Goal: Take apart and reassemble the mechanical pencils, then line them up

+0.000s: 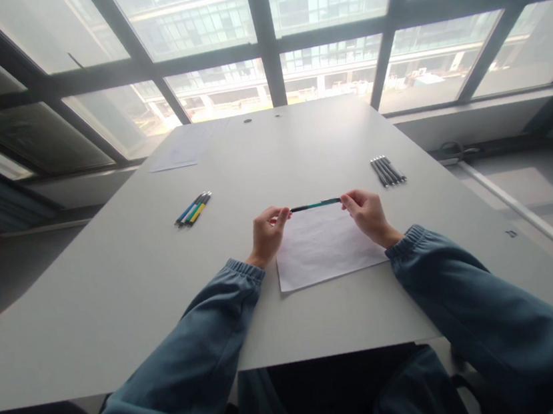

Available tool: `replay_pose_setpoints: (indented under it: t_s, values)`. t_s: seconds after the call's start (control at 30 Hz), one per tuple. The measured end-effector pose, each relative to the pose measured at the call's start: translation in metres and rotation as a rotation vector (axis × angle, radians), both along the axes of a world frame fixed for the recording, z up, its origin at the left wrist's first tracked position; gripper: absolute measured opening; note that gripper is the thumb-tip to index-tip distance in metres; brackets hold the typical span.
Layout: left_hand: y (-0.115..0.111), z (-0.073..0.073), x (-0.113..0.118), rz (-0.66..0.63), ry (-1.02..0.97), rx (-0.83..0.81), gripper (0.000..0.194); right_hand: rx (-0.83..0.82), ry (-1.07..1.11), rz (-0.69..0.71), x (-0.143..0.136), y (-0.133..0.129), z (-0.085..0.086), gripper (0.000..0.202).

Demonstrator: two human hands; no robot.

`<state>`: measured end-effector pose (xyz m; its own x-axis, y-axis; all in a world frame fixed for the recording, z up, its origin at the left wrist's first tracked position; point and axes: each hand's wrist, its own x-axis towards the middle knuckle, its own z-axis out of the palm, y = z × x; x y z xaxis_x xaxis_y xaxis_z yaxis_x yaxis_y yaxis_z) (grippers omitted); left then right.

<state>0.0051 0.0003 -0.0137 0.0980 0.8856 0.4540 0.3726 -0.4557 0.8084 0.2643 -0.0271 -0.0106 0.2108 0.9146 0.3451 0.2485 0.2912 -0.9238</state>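
Note:
A pen with a teal barrel and a dark grip point(315, 205) is stretched level between my two hands, over the far edge of a white sheet of paper point(322, 248). My left hand point(268, 231) pinches its dark left end between thumb and fingers. At the other end, my right hand point(367, 215) pinches the black tip of the pen. The paper lies on the table under and between my wrists.
Several coloured pens point(193, 210) lie side by side to the left on the white table point(167, 301). Several dark pens point(388, 171) form a row at the right. More paper point(176, 152) rests at the far left, near the windows.

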Motion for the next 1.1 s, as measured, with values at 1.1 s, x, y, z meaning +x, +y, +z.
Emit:
replay_pose_setpoints:
  t_s: [1.1]
  values:
    - [-0.0002,0.0001,0.0008,-0.011,-0.028,-0.007,0.043,0.015,0.015,0.016,0.0002,0.0016,-0.002,0.04]
